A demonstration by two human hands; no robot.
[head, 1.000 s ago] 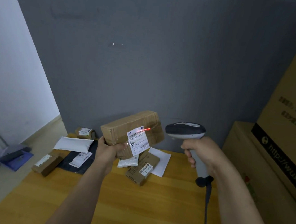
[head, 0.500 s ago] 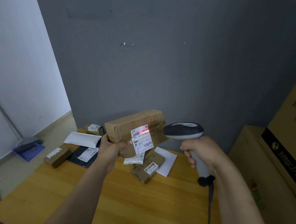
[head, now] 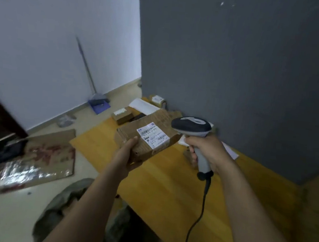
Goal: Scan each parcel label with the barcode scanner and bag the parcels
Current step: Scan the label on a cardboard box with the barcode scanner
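The left hand (head: 126, 153) is gripping the cardboard parcel (head: 161, 119) by its near-left end. Its thumb is on top and its other fingers are tucked underneath, out of sight. It's holding the box in the air over the left edge of the tabletop (head: 168, 180), with the label (head: 151, 137) facing up. The right hand (head: 207, 151) is curling its fingers round the handle of the barcode scanner (head: 191, 126), whose head is hovering just beside the parcel's right end. No red line is showing on the label, so I'm reading this as the scan step, though I can't tell whether it's done or about to fire. More parcels (head: 121, 115) are waiting at the tabletop's far left. If the read is good, bagging is coming next. That crumpled grey-green heap (head: 63, 199) on the floor, near left, may be the bag, but I can't be sure. Opening it is probably going to call for a free hand.
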